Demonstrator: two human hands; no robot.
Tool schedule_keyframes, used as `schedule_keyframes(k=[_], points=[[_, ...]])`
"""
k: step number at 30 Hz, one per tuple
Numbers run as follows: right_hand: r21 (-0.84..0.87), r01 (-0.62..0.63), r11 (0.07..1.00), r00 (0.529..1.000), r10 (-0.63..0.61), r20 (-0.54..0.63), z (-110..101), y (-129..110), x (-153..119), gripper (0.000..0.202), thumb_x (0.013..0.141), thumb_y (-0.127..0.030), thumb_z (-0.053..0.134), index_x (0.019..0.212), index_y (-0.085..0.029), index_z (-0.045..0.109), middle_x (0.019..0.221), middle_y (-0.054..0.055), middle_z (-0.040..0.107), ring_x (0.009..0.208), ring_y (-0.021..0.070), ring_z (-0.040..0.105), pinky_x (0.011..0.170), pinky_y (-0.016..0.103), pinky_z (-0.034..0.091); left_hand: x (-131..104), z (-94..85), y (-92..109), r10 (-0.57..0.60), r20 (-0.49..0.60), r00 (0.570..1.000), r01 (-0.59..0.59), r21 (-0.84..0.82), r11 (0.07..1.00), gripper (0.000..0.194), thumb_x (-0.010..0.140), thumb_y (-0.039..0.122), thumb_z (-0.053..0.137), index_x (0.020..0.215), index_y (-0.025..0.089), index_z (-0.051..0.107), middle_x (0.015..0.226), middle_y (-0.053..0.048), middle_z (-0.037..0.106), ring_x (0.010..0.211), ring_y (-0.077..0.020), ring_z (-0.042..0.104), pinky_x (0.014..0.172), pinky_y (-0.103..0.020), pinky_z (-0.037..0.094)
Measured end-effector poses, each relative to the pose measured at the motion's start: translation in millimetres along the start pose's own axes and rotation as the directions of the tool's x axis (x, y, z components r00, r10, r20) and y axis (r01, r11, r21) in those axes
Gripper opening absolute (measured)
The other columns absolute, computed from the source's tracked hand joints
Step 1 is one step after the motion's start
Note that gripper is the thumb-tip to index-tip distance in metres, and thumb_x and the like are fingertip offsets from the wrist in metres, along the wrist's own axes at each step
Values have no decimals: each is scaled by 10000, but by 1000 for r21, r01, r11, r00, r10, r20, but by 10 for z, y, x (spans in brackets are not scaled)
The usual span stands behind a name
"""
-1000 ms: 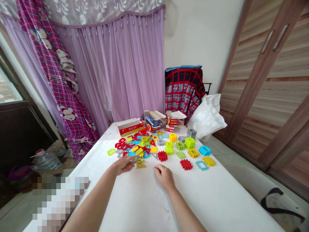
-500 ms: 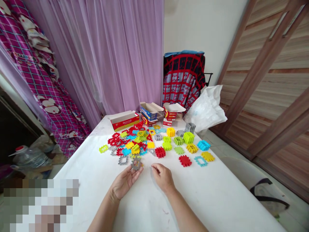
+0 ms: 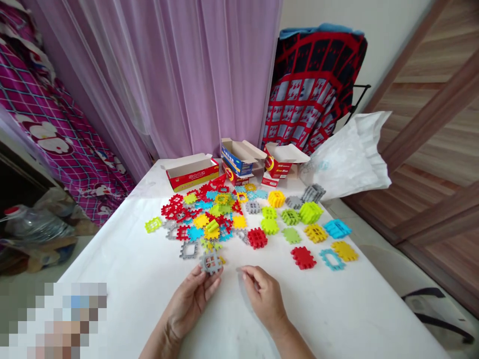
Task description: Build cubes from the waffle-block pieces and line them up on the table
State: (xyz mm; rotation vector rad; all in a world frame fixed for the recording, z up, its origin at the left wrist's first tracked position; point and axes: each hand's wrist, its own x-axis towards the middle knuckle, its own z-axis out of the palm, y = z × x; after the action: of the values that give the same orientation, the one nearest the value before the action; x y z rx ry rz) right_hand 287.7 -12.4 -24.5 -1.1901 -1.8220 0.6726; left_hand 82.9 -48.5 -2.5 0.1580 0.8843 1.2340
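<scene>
My left hand point(image 3: 191, 299) grips a grey toothed window piece point(image 3: 211, 263), its crossbars showing, between thumb and fingers just above the table. To the right, my right hand point(image 3: 265, 295) rests near the tabletop with its fingers curled together; nothing shows in them. Beyond the left hand lies a grey square frame piece point(image 3: 183, 250), beside a mixed heap of red, blue, yellow and green interlocking pieces point(image 3: 202, 220). Sorted stacks spread to the right, among them a red stack point(image 3: 257, 238), a flat red piece point(image 3: 303, 258) and a light blue frame piece point(image 3: 332, 260).
Opened cardboard boxes, a red one point(image 3: 192, 175) and a blue one point(image 3: 237, 162) among them, stand at the back of the white table point(image 3: 123, 279). A white plastic bag point(image 3: 348, 159) is at the back right. A pixelated patch covers the lower left.
The view has shifted and come closer to the table. My left hand still holds the grey window piece, now tilted so its crossbars show more. My right hand stays curled.
</scene>
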Motion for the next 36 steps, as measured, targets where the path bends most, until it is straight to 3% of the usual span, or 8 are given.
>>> schedule_keyframes(k=[9, 15, 23, 26, 28, 30, 33, 36], points=[[103, 42, 994, 999, -41, -9, 142, -136, 84, 189, 874, -273, 557, 1016, -215, 668, 881, 46, 698, 703, 140, 647, 642, 229, 534, 42, 41, -81, 17, 63, 998, -21, 61, 998, 371, 795, 148, 691, 1159, 181, 626, 1137, -102, 729, 1002, -220, 716, 990, -364, 525], [119, 82, 989, 997, -81, -17, 241, -175, 144, 98, 819, -182, 592, 875, -223, 661, 866, 40, 650, 794, 151, 633, 723, 245, 526, 49, 50, -143, 65, 78, 995, -71, 73, 995, 356, 779, 188, 715, 1129, 193, 649, 1148, -89, 726, 1028, -224, 702, 1074, -421, 454], [238, 36, 971, 998, -24, -55, 207, -161, 129, 110, 857, -255, 544, 816, -199, 630, 792, 35, 647, 698, 134, 602, 625, 221, 497, 32, 107, -245, 204, 77, 976, -218, 299, 929, 458, 729, 355, 770, 1148, 210, 655, 1245, -109, 689, 1169, -283, 627, 1031, -420, 476], [295, -102, 950, 992, 119, -40, 214, -79, 145, 148, 871, -311, 524, 833, -194, 607, 709, 14, 637, 629, 130, 596, 575, 211, 490, 61, 54, -169, 410, 51, 911, -379, 501, 778, 545, 737, 453, 736, 1227, 250, 612, 1348, -99, 625, 1251, -292, 564, 1012, -421, 486], [334, -190, 923, 981, 189, 38, 212, -34, 149, 167, 882, -341, 507, 874, -197, 592, 653, -5, 629, 581, 131, 596, 550, 211, 492, 97, 24, -76, 555, 110, 824, -474, 670, 572, 490, 760, 477, 695, 1194, 257, 641, 1339, -87, 630, 1251, -281, 560, 1029, -404, 467], [339, -227, 913, 973, 203, 106, 203, -18, 147, 171, 882, -346, 500, 903, -201, 588, 649, -7, 643, 566, 135, 605, 533, 210, 490, 151, 10, 8, 609, 231, 759, -499, 807, 316, 383, 789, 458, 654, 1116, 262, 689, 1246, -82, 682, 1157, -262, 617, 997, -382, 484], [290, -188, 938, 980, 160, 118, 189, -35, 141, 163, 863, -328, 515, 889, -200, 614, 695, 8, 675, 588, 136, 618, 546, 204, 492, 251, 3, 52, 541, 368, 756, -485, 871, 86, 271, 792, 424, 632, 983, 261, 734, 983, -71, 756, 897, -227, 690, 857, -357, 540], [262, -146, 954, 988, 129, 82, 194, -44, 134, 192, 852, -325, 521, 918, -195, 645, 740, 26, 701, 616, 138, 635, 572, 204, 508, 322, -8, 9, 519, 365, 773, -463, 884, 66, 249, 778, 399, 631, 949, 254, 741, 838, -49, 761, 759, -205, 685, 782, -344, 551]])
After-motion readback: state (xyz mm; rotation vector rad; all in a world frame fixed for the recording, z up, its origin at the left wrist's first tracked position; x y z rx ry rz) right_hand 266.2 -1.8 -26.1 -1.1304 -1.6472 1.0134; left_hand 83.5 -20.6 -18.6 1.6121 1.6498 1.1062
